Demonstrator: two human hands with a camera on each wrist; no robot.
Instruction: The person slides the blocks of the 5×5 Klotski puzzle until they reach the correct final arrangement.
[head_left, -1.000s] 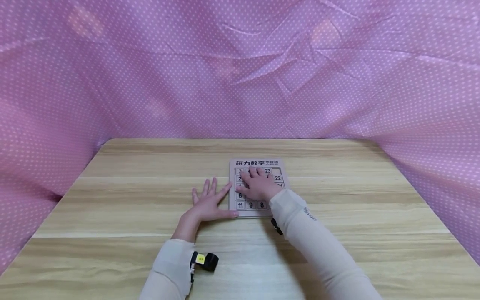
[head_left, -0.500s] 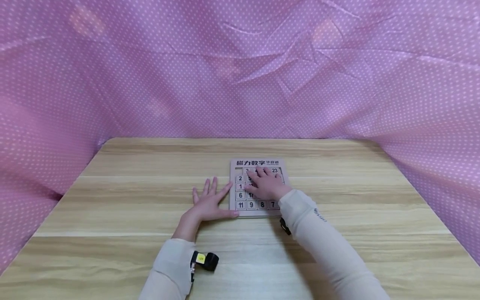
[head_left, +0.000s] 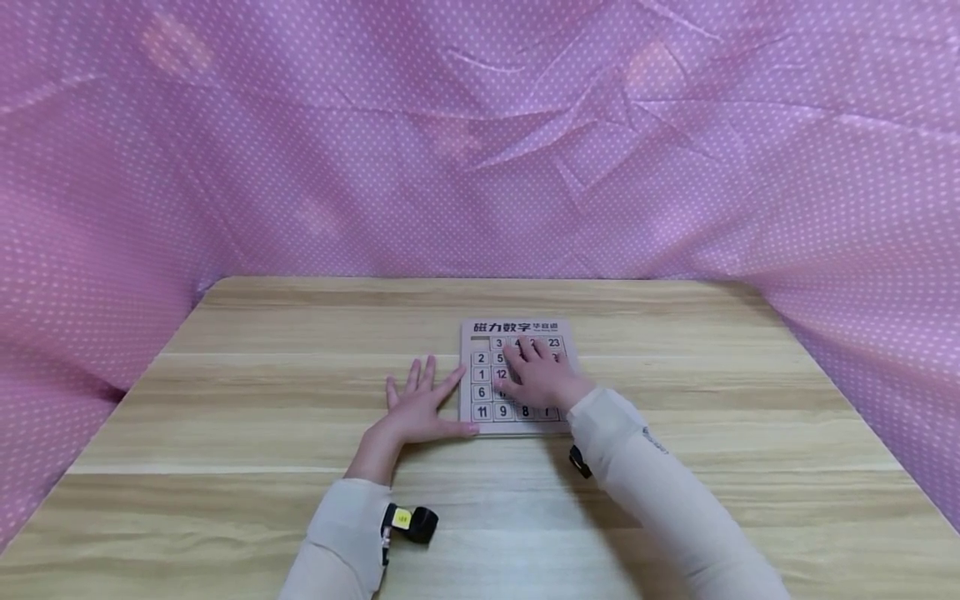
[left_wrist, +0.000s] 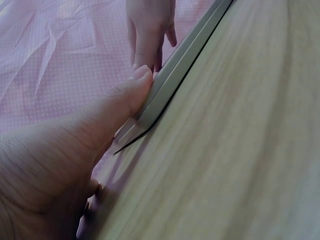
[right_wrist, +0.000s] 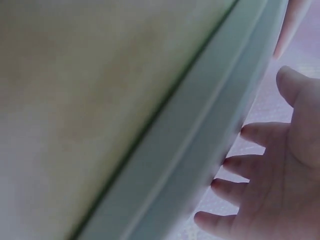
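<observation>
A grey number slide puzzle (head_left: 466, 400) with dark lettering along its far edge lies flat on the table, and its top-left slot shows as a bare gap. Tile 3 (head_left: 498, 342) stands beside that gap and tile 23 (head_left: 554, 342) fills the top-right corner. My right hand (head_left: 543, 380) spreads over the tiles, fingertips at the top rows; it hides several of them. My left hand (head_left: 416, 414) lies spread at the puzzle's left side, the thumb at the near-left corner and the index fingertip at the left edge. In the left wrist view that thumb (left_wrist: 127, 92) presses against the corner.
The wooden table (head_left: 300, 517) runs out to rounded far corners. A pink dotted cloth (head_left: 420, 167) hangs behind it and along both sides. A small black camera (head_left: 422, 525) sits on the left wrist.
My right hand has moved right, and the top-row tiles have slid right with it. The bare slot has gone from the top-right corner to the top-left. My left hand has stayed put.
</observation>
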